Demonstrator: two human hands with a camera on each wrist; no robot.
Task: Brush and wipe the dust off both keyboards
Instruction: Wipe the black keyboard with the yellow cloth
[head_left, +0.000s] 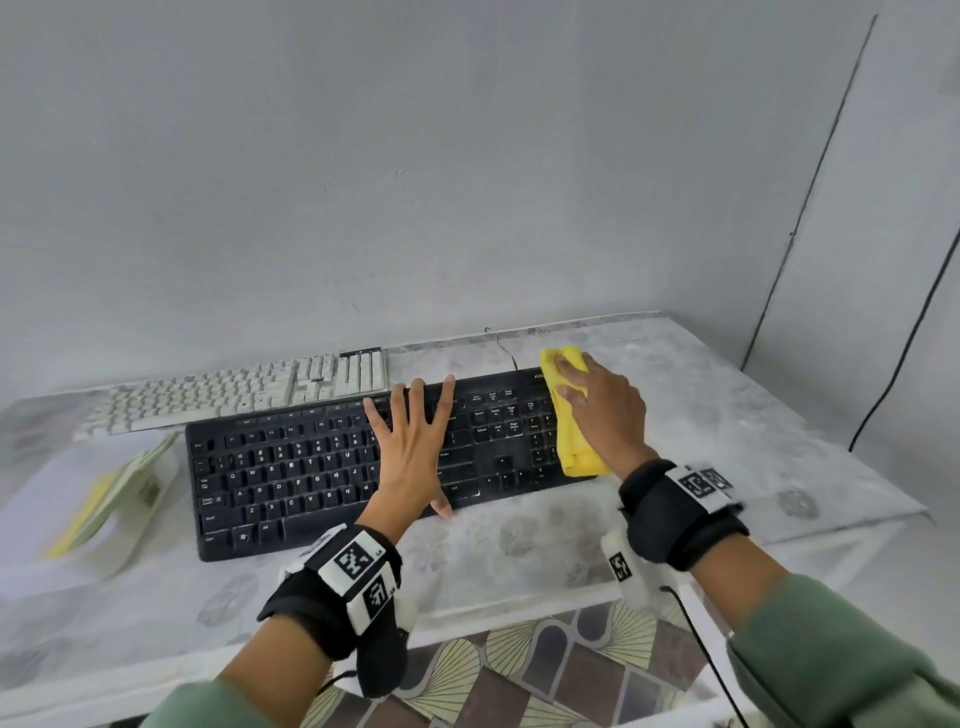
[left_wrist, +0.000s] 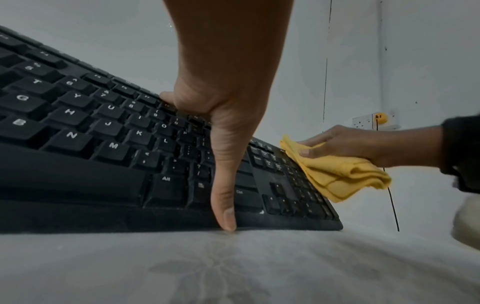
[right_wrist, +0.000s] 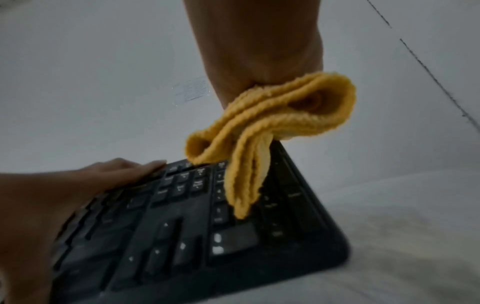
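Count of items on the pale, mottled table top (head_left: 701, 395):

Keyboards — two: one black full-size plastic keyboard (head_left: 322, 467) at the front, one off-white plastic keyboard (head_left: 234, 397) behind it near the wall.

Cloths — one: a folded yellow knitted cloth (head_left: 571, 431), lying over the right end of the black keyboard.

Hands — two: the left hand (head_left: 410, 447) and the right hand (head_left: 605, 410), each wrist carrying one black strap with white printed marker tags.

Paper items — one flat white and pale green packet or booklet (head_left: 104, 504) at the left edge; its kind cannot be told.

Black cables on the wall — two (head_left: 826, 156).
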